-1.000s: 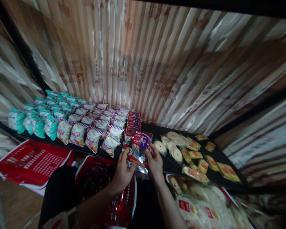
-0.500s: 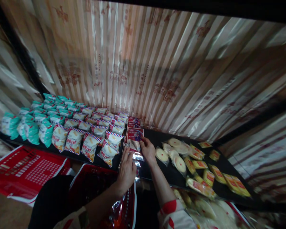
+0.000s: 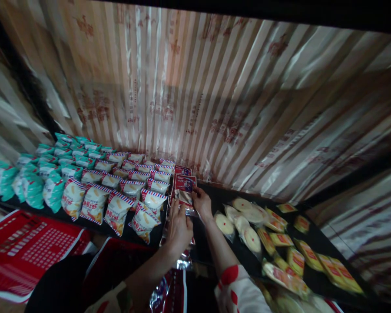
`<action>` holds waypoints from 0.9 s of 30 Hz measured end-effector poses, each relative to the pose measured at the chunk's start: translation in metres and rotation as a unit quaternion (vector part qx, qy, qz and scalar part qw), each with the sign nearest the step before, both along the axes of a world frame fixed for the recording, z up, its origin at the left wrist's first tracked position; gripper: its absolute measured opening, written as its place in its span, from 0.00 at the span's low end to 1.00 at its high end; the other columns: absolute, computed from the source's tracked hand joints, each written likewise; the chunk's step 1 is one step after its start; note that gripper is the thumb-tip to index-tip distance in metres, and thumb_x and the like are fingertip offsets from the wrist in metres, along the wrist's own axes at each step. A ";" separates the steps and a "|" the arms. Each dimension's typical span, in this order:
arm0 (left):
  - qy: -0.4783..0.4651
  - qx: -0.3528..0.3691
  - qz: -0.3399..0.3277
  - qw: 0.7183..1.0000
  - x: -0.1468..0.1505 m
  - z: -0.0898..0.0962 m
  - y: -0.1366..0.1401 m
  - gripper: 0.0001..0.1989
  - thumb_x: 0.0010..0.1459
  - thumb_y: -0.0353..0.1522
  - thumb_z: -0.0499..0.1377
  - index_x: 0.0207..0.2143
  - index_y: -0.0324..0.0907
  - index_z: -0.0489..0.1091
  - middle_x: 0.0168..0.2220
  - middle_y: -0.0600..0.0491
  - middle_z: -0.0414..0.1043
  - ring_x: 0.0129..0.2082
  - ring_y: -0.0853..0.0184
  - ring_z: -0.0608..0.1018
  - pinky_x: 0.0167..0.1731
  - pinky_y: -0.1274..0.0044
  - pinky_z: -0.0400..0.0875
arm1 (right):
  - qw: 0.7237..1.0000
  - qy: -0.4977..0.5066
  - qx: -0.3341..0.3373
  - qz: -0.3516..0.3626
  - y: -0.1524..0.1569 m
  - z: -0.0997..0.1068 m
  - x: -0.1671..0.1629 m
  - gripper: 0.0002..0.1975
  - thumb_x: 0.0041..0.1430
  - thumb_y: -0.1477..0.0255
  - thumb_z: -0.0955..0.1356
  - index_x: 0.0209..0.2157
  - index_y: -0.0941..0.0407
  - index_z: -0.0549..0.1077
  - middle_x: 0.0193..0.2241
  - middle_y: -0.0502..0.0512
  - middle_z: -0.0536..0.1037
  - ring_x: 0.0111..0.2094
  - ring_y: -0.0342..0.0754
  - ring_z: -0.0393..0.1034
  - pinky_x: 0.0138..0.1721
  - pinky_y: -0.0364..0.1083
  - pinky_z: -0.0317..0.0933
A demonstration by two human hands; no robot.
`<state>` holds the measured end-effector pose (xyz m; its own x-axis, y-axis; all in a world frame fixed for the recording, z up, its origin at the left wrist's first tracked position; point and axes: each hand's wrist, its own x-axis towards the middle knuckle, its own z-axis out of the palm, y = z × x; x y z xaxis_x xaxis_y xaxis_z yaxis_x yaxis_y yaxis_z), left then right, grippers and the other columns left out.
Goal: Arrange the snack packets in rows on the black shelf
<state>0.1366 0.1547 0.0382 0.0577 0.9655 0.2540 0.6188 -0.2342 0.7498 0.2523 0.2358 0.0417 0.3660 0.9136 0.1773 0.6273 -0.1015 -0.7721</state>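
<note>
A flat red snack packet with a silver lower part (image 3: pixel 185 184) lies at the middle of the shelf, on top of similar packets. My right hand (image 3: pixel 202 204) pinches its right edge between thumb and fingers. Against the lower left side of the same packet rests my left hand (image 3: pixel 179 229), fingers stretched forward and thumb apart. Another red packet (image 3: pixel 183 170) shows just behind. Below my left hand, shiny silver packet ends (image 3: pixel 183 261) stick out at the shelf's front edge.
Rows of white puffed bags (image 3: pixel 119 211) and teal bags (image 3: pixel 33 189) stand to the left. Round pale items in clear wrap (image 3: pixel 224 224) and yellow packs (image 3: pixel 308 255) lie to the right. Red baskets (image 3: pixel 42 243) are below the shelf (image 3: pixel 204 243). Striped plastic sheeting (image 3: pixel 195 95) hangs behind.
The view has shifted slightly, so the shelf's goods sit lower and spread wider. Both hands stay at the red packet, the left hand lying along its lower left side.
</note>
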 end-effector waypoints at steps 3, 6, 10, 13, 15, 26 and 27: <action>-0.016 0.003 0.019 1.000 0.009 0.002 0.021 0.25 0.49 0.22 0.50 0.53 0.31 0.64 0.60 0.41 0.55 0.64 0.57 0.52 0.62 0.65 0.51 | 1.000 -0.024 0.000 0.000 0.024 0.000 0.004 0.18 0.53 0.72 0.61 0.44 0.59 0.74 0.40 0.58 0.79 0.40 0.48 0.73 0.45 0.45 0.63; -0.040 0.009 0.042 0.998 0.018 0.000 0.042 0.25 0.49 0.22 0.50 0.51 0.35 0.65 0.60 0.43 0.57 0.63 0.58 0.53 0.62 0.66 0.51 | 0.999 -0.046 0.003 -0.003 0.046 -0.003 0.007 0.17 0.53 0.73 0.61 0.43 0.58 0.74 0.40 0.57 0.79 0.41 0.48 0.73 0.45 0.44 0.63; -0.057 0.009 0.063 0.996 0.024 -0.003 0.065 0.24 0.48 0.20 0.50 0.49 0.36 0.67 0.58 0.44 0.61 0.62 0.56 0.55 0.61 0.63 0.53 | 0.997 -0.080 0.014 -0.009 0.069 -0.010 0.009 0.16 0.53 0.73 0.61 0.42 0.57 0.75 0.39 0.57 0.79 0.40 0.48 0.73 0.45 0.45 0.63; -0.062 0.007 0.068 0.996 0.026 -0.002 0.078 0.23 0.47 0.20 0.50 0.48 0.34 0.68 0.56 0.41 0.62 0.62 0.54 0.55 0.60 0.60 0.53 | 0.994 -0.103 0.020 -0.010 0.082 -0.016 0.010 0.16 0.53 0.73 0.61 0.41 0.55 0.75 0.37 0.56 0.79 0.39 0.49 0.74 0.43 0.45 0.64; -0.073 0.011 0.068 0.995 0.027 -0.002 0.084 0.23 0.47 0.20 0.50 0.47 0.35 0.69 0.56 0.42 0.63 0.63 0.54 0.54 0.60 0.58 0.52 | 0.993 -0.117 0.019 -0.010 0.089 -0.019 0.010 0.16 0.53 0.74 0.61 0.41 0.55 0.75 0.36 0.55 0.79 0.39 0.49 0.74 0.43 0.45 0.64; -0.053 0.014 0.067 0.996 0.032 -0.011 0.091 0.22 0.48 0.20 0.49 0.46 0.33 0.68 0.56 0.40 0.62 0.63 0.54 0.53 0.60 0.58 0.52 | 0.979 -0.201 -0.020 0.012 0.092 -0.010 0.002 0.17 0.56 0.63 0.63 0.43 0.55 0.74 0.45 0.62 0.75 0.51 0.55 0.65 0.53 0.52 0.54; -0.048 0.015 0.068 0.996 0.032 -0.011 0.091 0.23 0.48 0.19 0.49 0.47 0.32 0.67 0.55 0.39 0.62 0.63 0.54 0.53 0.60 0.58 0.52 | 0.977 -0.212 -0.008 0.025 0.092 -0.009 0.000 0.18 0.55 0.63 0.63 0.44 0.56 0.74 0.47 0.62 0.73 0.53 0.55 0.62 0.55 0.53 0.50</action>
